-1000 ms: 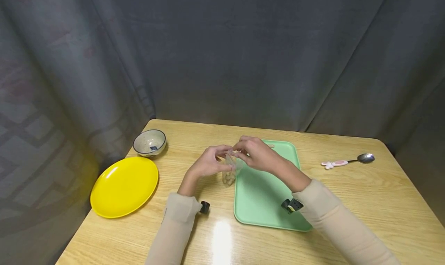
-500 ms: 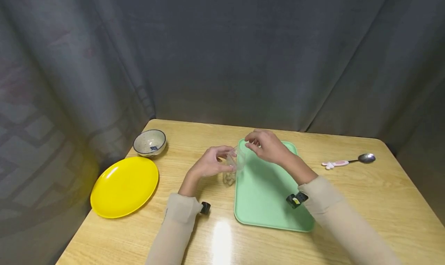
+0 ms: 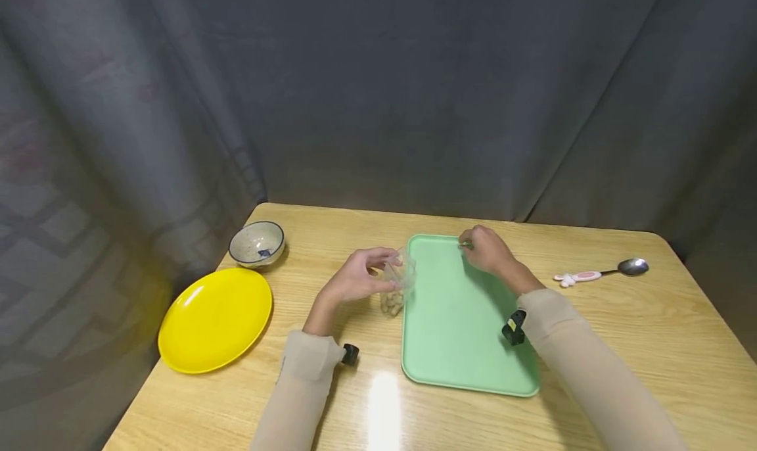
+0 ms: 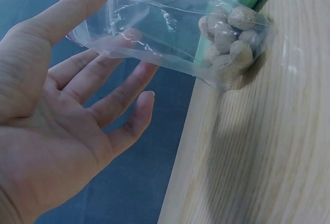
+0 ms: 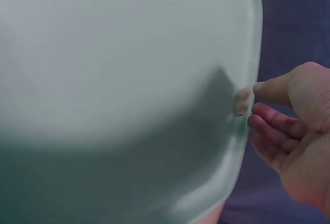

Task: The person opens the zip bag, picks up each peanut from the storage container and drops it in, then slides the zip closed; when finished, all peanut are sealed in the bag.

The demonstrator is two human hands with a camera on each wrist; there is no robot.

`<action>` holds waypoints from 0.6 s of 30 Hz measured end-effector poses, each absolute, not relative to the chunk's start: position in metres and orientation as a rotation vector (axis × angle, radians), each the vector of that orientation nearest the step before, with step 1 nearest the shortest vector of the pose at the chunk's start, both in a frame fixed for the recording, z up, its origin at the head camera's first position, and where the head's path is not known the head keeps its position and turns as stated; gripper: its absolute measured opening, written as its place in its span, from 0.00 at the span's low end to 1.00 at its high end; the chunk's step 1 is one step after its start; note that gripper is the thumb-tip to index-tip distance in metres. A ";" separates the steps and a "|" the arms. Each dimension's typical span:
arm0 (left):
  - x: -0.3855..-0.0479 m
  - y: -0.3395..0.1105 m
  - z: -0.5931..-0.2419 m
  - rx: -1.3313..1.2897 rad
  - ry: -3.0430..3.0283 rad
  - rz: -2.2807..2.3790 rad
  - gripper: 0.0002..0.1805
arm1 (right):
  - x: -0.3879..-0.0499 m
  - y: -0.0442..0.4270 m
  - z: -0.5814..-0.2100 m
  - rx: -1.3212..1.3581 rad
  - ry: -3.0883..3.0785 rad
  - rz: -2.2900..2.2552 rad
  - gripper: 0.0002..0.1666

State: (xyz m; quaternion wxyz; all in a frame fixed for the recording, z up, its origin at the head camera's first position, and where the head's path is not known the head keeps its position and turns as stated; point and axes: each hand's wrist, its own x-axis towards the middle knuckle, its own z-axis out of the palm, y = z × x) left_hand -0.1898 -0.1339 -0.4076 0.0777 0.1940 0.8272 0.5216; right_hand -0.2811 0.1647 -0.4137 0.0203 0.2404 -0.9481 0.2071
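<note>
My left hand [image 3: 361,275] grips a clear zip-lock bag [image 4: 154,15] near its mouth, thumb on one side and fingers behind. Several tan peanuts in their shells [image 4: 227,38] lie bunched in the bag's bottom, which hangs by the left edge of the green tray [image 3: 455,332]. At the tray's far edge is my right hand [image 3: 485,248]. One peanut [image 5: 241,102] lies against the tray's rim there. In the right wrist view, thumb and fingertips are close to this peanut, with a gap between them.
A yellow plate [image 3: 215,319] lies at the left of the wooden table [image 3: 627,346]. Behind it stands a small patterned bowl [image 3: 257,243]. Right of the tray lies a spoon [image 3: 631,267] with a pink rabbit handle. A dark curtain [image 3: 390,96] hangs behind the table.
My right hand has left the bag's mouth and moved right to the tray's far edge. The left hand stays in place with the bag. The bag's mouth looks wider.
</note>
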 end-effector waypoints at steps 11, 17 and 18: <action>-0.186 -0.135 -0.407 0.560 2.467 1.553 0.35 | -0.281 0.173 -0.439 0.619 -2.965 0.705 0.09; -0.188 -0.134 -0.409 0.561 2.477 1.561 0.34 | -0.282 0.170 -0.438 0.609 -2.958 0.730 0.09; -0.189 -0.134 -0.409 0.564 2.475 1.563 0.34 | -0.282 0.170 -0.437 0.610 -2.961 0.733 0.09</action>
